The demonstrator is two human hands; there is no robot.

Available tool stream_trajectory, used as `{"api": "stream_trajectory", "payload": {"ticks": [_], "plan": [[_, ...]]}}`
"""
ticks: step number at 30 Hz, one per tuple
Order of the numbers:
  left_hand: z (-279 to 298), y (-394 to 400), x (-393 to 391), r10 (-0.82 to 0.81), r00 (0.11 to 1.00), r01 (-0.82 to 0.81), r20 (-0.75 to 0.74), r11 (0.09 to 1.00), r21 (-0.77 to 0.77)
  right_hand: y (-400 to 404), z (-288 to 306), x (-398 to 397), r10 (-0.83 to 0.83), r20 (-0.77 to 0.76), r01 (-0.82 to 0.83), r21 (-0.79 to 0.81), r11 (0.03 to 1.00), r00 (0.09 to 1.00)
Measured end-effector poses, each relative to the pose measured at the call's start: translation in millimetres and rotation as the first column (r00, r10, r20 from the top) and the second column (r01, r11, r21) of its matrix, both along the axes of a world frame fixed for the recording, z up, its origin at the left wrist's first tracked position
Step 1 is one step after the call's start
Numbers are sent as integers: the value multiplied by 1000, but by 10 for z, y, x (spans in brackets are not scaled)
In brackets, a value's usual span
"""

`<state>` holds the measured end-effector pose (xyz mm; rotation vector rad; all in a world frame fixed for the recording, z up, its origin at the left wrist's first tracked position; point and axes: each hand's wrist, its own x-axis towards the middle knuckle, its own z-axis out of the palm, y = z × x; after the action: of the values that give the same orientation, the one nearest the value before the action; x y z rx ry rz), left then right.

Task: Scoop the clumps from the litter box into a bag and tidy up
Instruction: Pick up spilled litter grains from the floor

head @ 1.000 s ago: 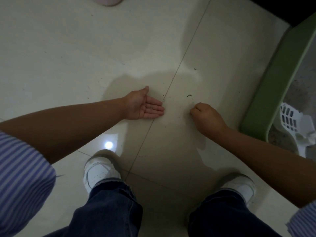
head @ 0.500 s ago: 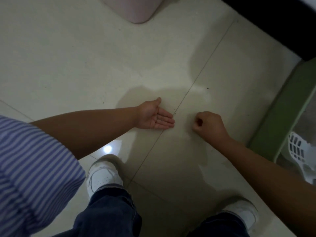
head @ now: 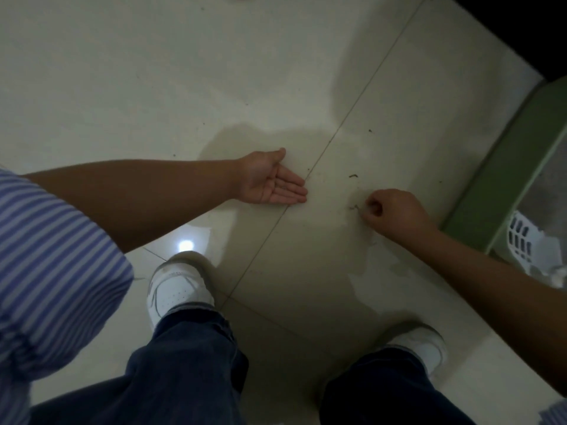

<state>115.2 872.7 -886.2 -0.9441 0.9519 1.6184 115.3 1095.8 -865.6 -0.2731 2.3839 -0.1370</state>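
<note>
Right hand (head: pixel 395 211) shifted nearer the litter box (head: pixel 503 179), now pinching a floor speck (head: pixel 356 207). Left hand (head: pixel 273 182) still flat, palm up. Tidying stage.

A pale, glossy tile floor (head: pixel 153 87) fills the dim room, crossed by thin grout lines (head: pixel 362 96) and holding a small bright reflection of a light (head: pixel 185 245), while a black unlit area (head: pixel 521 23) lies at the upper right corner.
</note>
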Motion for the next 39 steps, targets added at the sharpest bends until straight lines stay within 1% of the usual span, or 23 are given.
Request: {"api": "stream_trajectory", "payload": {"ticks": [3, 7, 13, 18, 21, 27, 30, 31, 32, 34, 36, 39], "plan": [[-24, -8, 6, -4, 1000, 4, 4, 1000, -8, -2, -34, 86, -38, -11, 38, 14, 999, 999], [-36, 9, 7, -12, 1000, 12, -5, 1000, -22, -102, -82, 157, -11, -37, 12, 27, 1000, 999], [-14, 18, 9, 0, 1000, 0, -7, 999, -43, -260, -124, 162, 33, -27, -35, -77, 996, 999], [-34, 15, 13, -13, 1000, 12, -6, 1000, -26, -173, -109, 55, -39, -128, 27, -95, 995, 991], [-49, 10, 5, -11, 1000, 11, -7, 1000, -23, -138, -152, 24, -6, -128, -8, -106, 994, 992], [-122, -16, 6, 14, 1000, -14, -6, 1000, 4, -163, -223, 226, 148, -48, -153, -126, 980, 988], [-123, -9, 13, 18, 1000, -18, -5, 1000, 1, -151, -219, 254, 177, -22, -178, -143, 974, 984], [-131, -10, 13, 18, 1000, -18, -4, 1000, 2, -166, -211, 240, 184, -48, -189, -146, 971, 982], [-135, -14, 13, 15, 1000, -15, -2, 1000, 3, -200, -199, 220, 188, -109, -204, -164, 965, 976], [-137, -21, 13, 1, 1000, -1, -4, 1000, 0, -259, -251, 167, 139, -244, -193, -216, 957, 960], [-123, -16, 13, -6, 1000, 6, -10, 1000, -12, -326, -313, 149, 120, -323, -205, -243, 948, 939], [-86, -2, 9, -8, 1000, 7, -16, 1000, -27, -364, -339, 203, 180, -310, -262, -247, 933, 934]]}}
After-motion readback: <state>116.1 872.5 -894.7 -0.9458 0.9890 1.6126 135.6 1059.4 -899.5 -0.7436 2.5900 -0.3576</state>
